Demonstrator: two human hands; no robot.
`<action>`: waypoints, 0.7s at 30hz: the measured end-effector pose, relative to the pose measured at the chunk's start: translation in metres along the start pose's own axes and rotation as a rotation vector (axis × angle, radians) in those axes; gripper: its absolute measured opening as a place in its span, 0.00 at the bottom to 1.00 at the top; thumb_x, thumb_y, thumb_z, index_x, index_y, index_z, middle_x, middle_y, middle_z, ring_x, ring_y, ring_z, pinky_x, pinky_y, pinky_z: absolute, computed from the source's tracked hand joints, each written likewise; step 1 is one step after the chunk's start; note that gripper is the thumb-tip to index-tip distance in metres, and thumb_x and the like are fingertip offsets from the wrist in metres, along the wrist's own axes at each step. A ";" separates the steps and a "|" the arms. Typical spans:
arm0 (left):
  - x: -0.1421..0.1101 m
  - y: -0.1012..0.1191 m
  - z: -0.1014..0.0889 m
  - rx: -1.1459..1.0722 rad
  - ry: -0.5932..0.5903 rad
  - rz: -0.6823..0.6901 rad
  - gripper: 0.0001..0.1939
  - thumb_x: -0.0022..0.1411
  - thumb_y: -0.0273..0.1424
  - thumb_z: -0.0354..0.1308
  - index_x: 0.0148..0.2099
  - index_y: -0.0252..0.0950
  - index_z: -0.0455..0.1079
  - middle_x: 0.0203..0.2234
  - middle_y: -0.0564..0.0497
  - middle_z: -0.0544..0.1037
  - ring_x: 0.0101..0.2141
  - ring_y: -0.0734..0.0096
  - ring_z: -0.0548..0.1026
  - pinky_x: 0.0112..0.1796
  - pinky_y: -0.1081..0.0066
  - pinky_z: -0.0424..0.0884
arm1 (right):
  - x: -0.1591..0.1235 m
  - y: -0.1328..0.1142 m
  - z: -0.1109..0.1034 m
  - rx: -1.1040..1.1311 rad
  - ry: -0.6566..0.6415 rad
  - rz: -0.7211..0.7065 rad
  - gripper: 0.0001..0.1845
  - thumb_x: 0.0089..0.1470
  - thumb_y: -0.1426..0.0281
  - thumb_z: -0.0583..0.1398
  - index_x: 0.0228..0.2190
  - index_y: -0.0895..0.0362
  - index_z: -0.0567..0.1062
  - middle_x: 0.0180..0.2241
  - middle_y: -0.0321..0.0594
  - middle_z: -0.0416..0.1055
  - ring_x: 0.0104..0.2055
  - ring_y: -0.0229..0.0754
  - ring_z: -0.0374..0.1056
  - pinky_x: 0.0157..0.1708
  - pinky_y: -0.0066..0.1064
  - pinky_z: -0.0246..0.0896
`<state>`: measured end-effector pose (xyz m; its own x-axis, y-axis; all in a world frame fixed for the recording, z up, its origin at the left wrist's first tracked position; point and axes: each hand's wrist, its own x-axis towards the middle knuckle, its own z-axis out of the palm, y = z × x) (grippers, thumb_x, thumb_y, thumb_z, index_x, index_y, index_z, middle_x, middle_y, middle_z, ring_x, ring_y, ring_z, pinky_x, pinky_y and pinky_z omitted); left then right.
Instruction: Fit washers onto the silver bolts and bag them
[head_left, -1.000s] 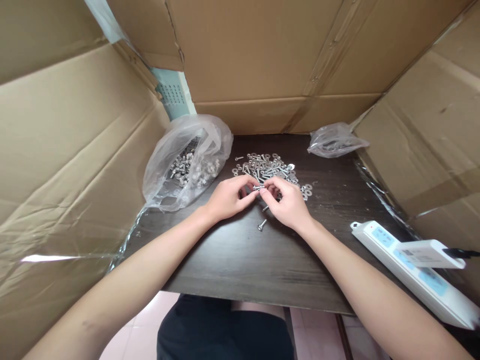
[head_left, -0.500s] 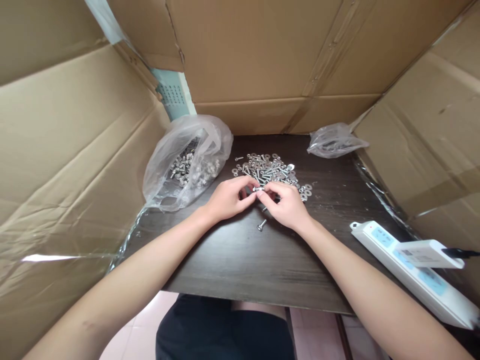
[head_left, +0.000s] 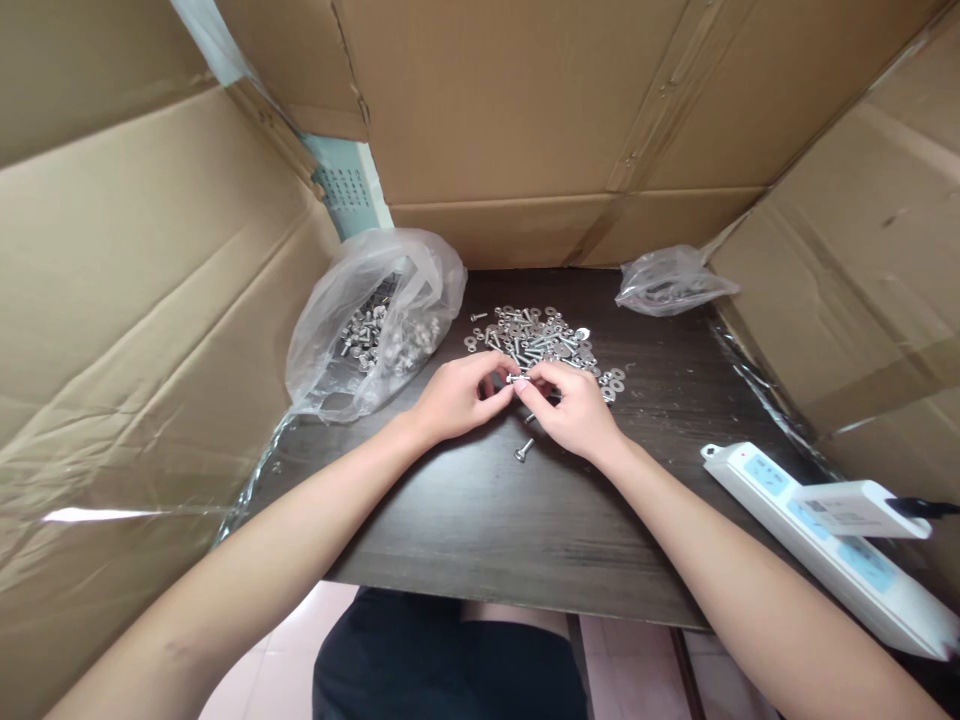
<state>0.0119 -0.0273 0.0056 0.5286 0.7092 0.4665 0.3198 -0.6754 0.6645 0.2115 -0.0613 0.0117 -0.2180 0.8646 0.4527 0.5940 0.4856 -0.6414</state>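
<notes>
My left hand point(head_left: 457, 398) and my right hand point(head_left: 574, 408) meet fingertip to fingertip over the dark table point(head_left: 480, 520). Both pinch one small silver bolt point(head_left: 516, 378) held between them. Just behind my fingers lies a loose pile of silver bolts and washers point(head_left: 536, 338). A single bolt point(head_left: 523, 451) lies on the table below my right hand. A second small bolt shows under my right fingers, half hidden.
An open clear plastic bag of bolts point(head_left: 375, 320) lies at the left. A smaller clear bag point(head_left: 671, 280) sits at the back right. A white power strip with an adapter point(head_left: 825, 530) lies at the right edge. Cardboard walls point(head_left: 135, 300) enclose the table on three sides.
My fingers have shifted slightly around the bolt; both hands stay in the same place. Nothing else has moved.
</notes>
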 end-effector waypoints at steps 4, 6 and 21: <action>0.000 0.001 0.000 0.000 -0.003 -0.009 0.06 0.68 0.31 0.60 0.46 0.36 0.74 0.38 0.52 0.81 0.28 0.76 0.75 0.31 0.75 0.70 | 0.000 0.000 0.000 -0.017 -0.001 0.001 0.13 0.62 0.65 0.60 0.26 0.54 0.72 0.25 0.37 0.71 0.29 0.43 0.67 0.32 0.35 0.61; 0.000 0.000 0.000 -0.002 -0.004 -0.010 0.06 0.68 0.31 0.60 0.46 0.37 0.74 0.38 0.52 0.81 0.28 0.76 0.75 0.31 0.74 0.70 | 0.000 0.000 0.000 -0.015 0.000 -0.001 0.13 0.62 0.65 0.60 0.26 0.54 0.72 0.25 0.37 0.71 0.29 0.43 0.67 0.32 0.35 0.61; -0.001 0.000 0.000 -0.010 -0.006 0.002 0.06 0.68 0.30 0.61 0.47 0.37 0.74 0.37 0.53 0.80 0.27 0.77 0.74 0.31 0.75 0.69 | -0.001 0.001 0.000 0.040 0.010 0.008 0.07 0.62 0.65 0.61 0.33 0.54 0.75 0.26 0.36 0.71 0.29 0.42 0.67 0.32 0.34 0.62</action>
<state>0.0117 -0.0275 0.0048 0.5338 0.7064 0.4649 0.3107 -0.6751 0.6691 0.2123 -0.0614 0.0104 -0.2052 0.8672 0.4538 0.5642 0.4837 -0.6692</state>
